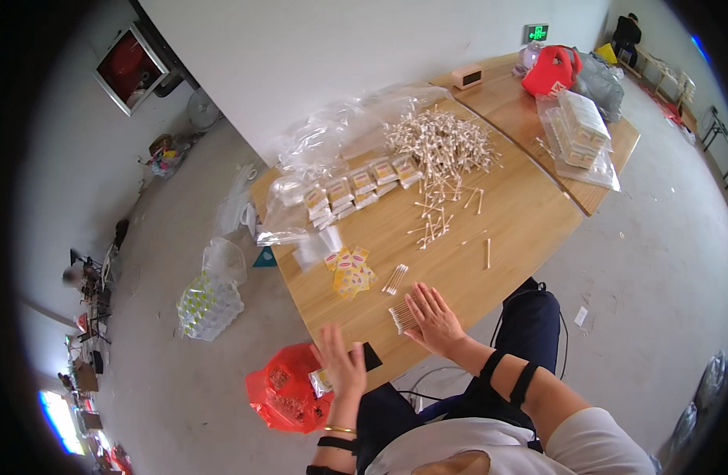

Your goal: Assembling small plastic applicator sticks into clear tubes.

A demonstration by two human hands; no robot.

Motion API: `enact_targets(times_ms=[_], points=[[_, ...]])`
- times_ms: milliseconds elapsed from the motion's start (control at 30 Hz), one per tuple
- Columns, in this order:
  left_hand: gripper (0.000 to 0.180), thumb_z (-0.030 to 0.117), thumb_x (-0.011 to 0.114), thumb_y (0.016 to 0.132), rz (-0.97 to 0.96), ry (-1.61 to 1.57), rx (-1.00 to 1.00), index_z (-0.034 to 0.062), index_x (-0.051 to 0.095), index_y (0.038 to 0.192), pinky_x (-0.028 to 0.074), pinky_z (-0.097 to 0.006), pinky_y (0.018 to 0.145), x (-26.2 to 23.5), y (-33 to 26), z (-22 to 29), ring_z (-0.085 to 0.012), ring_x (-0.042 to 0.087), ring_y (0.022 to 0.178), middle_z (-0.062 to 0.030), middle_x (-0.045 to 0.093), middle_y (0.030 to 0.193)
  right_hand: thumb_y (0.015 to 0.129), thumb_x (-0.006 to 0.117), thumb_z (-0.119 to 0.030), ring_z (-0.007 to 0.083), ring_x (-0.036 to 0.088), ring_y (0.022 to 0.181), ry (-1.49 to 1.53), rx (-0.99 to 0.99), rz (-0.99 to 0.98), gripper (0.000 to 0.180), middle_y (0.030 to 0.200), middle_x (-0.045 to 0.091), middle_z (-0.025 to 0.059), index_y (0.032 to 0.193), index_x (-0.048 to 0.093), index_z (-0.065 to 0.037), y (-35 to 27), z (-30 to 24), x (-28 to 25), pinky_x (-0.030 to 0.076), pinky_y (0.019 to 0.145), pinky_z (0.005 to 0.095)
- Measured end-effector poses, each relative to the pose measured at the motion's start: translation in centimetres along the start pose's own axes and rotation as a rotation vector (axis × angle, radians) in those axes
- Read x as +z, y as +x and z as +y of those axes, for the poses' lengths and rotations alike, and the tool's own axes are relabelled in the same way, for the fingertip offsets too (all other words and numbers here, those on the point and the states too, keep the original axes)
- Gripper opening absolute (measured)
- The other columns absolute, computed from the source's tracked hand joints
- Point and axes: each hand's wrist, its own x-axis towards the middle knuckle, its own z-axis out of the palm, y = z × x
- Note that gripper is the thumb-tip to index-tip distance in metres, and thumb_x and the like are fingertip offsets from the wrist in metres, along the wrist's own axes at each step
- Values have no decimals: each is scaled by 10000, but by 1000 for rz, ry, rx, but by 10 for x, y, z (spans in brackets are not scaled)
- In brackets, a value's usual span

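My right hand lies flat at the table's near edge, fingers stretched out. Its fingertips and edge touch a row of cotton swabs laid side by side. My left hand is raised by the near left edge with its fingers apart, slightly blurred, and nothing shows in it. Beside it are a flat black object and a small clear packet. A smaller bunch of swabs lies just beyond the row. Yellow printed cards are scattered to its left.
A big heap of loose swabs covers the far part of the table. Left of it stand filled packets in rows and clear plastic bags. A red bag hangs near my left hand. Stacked packs rest on the side table.
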Motion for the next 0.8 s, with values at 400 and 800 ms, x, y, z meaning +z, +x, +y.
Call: enact_targets(times_ms=[400, 800], points=[[640, 533, 481, 1018, 227, -616, -834, -59, 617, 817, 492, -357, 651, 25, -53, -107, -193, 628, 719, -127, 659, 757, 920, 549, -453, 271, 198, 1524, 35, -203, -73, 764, 1624, 275, 124, 1548, 314, -86, -1, -115, 31, 110, 1253, 452], [604, 584, 474, 1010, 268, -1193, -1040, 11, 653, 950, 521, -319, 700, 51, -55, -109, -182, 647, 757, -72, 681, 899, 913, 568, -384, 269, 232, 1511, 55, -218, -58, 692, 1617, 308, 57, 1528, 364, -140, -3, -115, 27, 143, 1247, 481]])
